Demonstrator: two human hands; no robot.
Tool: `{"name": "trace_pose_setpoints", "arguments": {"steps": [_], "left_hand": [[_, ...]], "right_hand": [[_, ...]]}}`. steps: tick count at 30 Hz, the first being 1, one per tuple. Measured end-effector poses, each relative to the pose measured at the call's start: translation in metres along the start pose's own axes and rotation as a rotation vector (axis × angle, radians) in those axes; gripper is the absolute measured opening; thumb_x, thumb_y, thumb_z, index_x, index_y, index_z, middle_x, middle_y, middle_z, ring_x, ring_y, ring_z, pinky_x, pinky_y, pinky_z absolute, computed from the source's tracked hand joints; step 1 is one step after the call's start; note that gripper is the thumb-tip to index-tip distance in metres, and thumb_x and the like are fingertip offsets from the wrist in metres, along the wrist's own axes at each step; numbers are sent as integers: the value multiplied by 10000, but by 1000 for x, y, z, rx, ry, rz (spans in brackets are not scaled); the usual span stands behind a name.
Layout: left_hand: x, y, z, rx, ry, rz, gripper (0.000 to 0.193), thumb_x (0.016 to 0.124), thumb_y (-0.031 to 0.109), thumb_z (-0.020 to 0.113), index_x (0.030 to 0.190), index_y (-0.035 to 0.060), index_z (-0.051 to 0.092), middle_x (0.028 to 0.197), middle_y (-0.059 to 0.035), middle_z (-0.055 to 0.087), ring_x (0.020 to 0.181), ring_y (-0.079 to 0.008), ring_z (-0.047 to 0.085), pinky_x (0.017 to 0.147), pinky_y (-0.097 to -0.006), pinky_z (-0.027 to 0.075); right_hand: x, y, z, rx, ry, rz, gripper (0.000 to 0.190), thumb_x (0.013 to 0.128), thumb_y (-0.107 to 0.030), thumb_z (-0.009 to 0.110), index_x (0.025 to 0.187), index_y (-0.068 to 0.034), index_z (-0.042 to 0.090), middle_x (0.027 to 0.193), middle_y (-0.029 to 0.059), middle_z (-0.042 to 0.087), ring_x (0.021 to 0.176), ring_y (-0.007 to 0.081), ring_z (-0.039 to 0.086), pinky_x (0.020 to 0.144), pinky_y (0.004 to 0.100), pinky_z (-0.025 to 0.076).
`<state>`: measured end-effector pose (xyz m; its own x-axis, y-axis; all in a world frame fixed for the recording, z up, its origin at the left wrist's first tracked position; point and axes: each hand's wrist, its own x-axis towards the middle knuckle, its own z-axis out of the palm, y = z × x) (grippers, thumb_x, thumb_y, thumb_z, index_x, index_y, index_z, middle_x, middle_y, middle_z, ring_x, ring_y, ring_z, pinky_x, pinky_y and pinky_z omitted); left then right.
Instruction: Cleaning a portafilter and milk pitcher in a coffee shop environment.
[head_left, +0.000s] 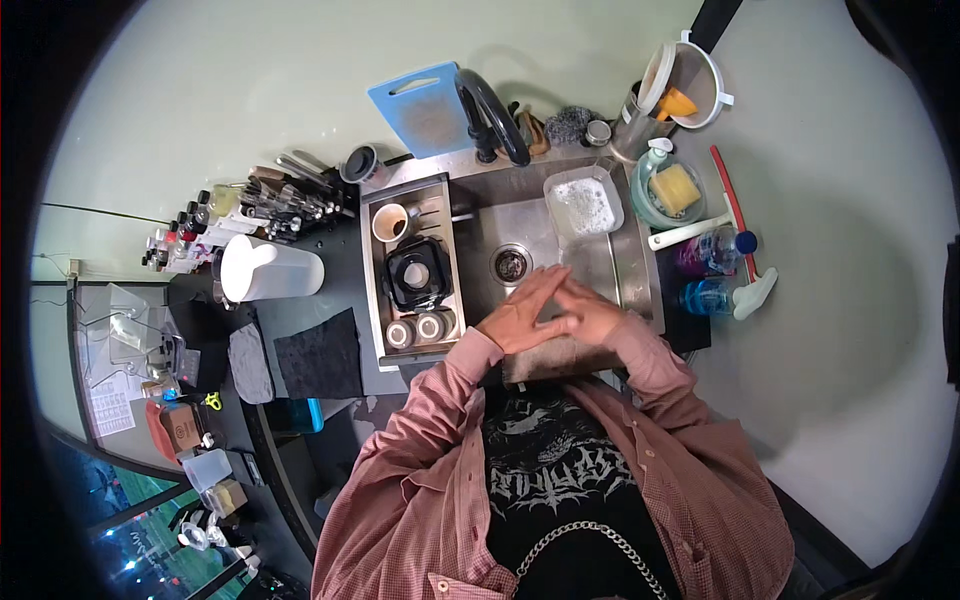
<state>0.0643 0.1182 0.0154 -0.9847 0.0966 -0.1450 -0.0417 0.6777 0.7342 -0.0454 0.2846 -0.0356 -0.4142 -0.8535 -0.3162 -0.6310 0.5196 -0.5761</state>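
Note:
My left hand (522, 315) and my right hand (594, 309) meet over the front of a stainless steel sink (487, 206). Their fingers are extended and overlap near the tips, and the thumb area touches too; I see no object between them. Just beyond the fingertips lies the drain strainer (511, 265), with dark bits in it. A clear plastic tub (585, 202) with white suds stands at the basin's back right. Below my hands, a brownish cloth (555, 360) appears to lie along the sink's front edge.
A drain tray (367, 247) at left holds a cup (390, 223), a black container (417, 274) and two lidded jars (431, 326). The black faucet (495, 112) arches at the back. Right stand a sponge (675, 189) in a bowl, a squeegee (727, 180) and a spray bottle (709, 297).

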Motion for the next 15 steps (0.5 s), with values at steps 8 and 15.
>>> {"name": "trace_pose_setpoints", "arguments": {"steps": [8,15], "left_hand": [[16,31,-23,-178,125,235,482,1043,382,338,1184,-5,590,1141,-216,629,1057,-393,604,971,-428,450],[36,57,7,-780,605,73,468,1065,365,321,1338,22,484,1252,-109,559,1158,-182,508,1056,-319,352]], "right_hand": [[11,-38,-31,99,-193,-159,361,884,-243,562,1194,-67,621,1302,172,574,1183,338,548,1008,415,440],[-7,-73,-19,553,610,-299,331,948,-179,500,1196,41,490,1223,233,537,1170,401,513,1007,444,421]]}}
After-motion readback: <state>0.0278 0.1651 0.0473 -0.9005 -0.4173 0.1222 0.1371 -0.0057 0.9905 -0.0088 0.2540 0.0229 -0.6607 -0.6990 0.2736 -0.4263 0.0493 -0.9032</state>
